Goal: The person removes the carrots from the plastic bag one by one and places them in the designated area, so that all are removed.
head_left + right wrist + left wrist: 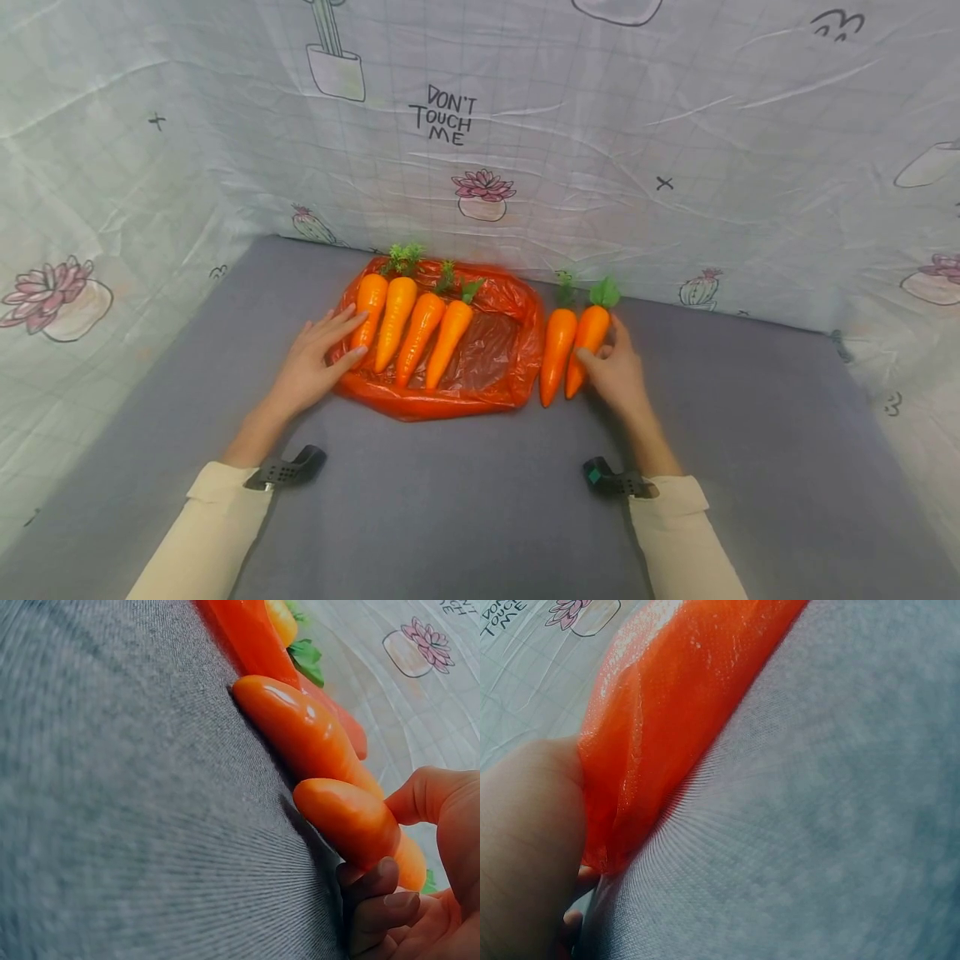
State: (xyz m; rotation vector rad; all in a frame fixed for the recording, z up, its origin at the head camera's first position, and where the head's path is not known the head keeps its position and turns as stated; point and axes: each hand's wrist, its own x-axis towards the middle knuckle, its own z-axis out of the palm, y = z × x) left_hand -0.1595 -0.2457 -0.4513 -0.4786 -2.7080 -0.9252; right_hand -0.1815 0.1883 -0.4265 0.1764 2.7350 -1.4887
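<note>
A red plastic bag (420, 407) lies on the grey table with its rim rolled down into a tray-like shape. Several glossy orange carrots (392, 321) with green tops lie side by side in its left part. My left hand (311, 358) rests against the bag's left rim, fingers extended over it beside the leftmost carrot (370, 304). Right of the bag, outside it, lie two more carrots. My right hand (617, 367) holds the outer carrot (592, 327) between thumb and fingers; the inner carrot (557, 350) lies close beside it. In the left wrist view the bag's wall hides most fingers.
The grey table (465, 508) extends in front of the bag and to both sides. A cloth (555, 150) printed with potted plants hangs behind and at the sides, close to the bag's far rim. A dark wrist device (288, 469) sits on each forearm.
</note>
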